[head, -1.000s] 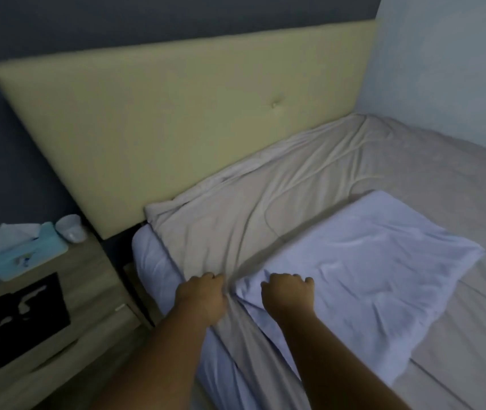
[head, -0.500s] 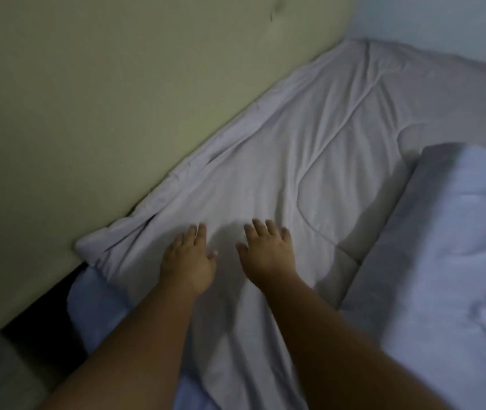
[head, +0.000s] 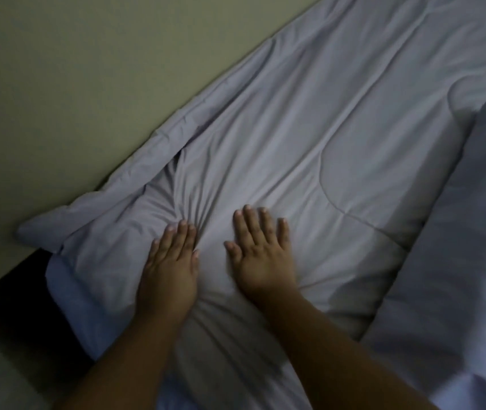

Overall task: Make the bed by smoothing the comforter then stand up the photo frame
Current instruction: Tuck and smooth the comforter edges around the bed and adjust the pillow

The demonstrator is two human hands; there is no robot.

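Both palms press flat on the grey comforter beneath them: left hand fingers together, right hand fingers slightly spread, near the headboard.

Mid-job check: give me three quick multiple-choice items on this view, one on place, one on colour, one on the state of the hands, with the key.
1. Where do the left hand and right hand rest?
A. on a nightstand
B. on the comforter
C. on a photo frame

2. What colour is the headboard?
A. red
B. pale yellow-green
C. black

3. How do the fingers of both hands lie?
A. balled in fists
B. pinching a fold
C. straight, flat on the fabric

Key:
1 B, both palms lie on the grey quilted cover.
2 B, the panel along the comforter's edge reads yellow-green.
3 C, the fingers are extended, with no grip on the cloth.
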